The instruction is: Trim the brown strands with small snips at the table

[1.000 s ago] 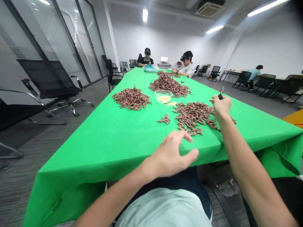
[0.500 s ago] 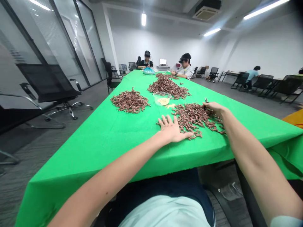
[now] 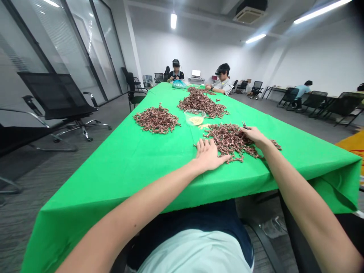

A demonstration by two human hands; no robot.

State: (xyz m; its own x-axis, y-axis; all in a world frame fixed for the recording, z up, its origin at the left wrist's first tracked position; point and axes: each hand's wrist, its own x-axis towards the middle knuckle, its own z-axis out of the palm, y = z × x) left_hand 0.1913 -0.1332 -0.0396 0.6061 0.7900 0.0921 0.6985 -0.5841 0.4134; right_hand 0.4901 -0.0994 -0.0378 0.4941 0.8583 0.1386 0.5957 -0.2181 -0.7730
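Observation:
A loose pile of small, knobbly reddish-brown pieces lies on the green cloth in front of me. My left hand rests at the pile's left and near edge, palm down, thumb out and fingers apart, touching some pieces. At the pile's far right, my right hand is closed round small dark pliers; their tips point away from me. Just beyond the pile stands a clear plastic bowl with pale yellowish bits in it. Similar bits are scattered beside it.
Further piles of brown pieces lie at left and farther up the table. A blue plastic bag sits at the far end, where two people work. Office chairs stand at left.
My left hand has slid slightly right against the pile, its fingers drawn closer together. My right hand has moved a little left with the pliers, uncovering some pieces at the right.

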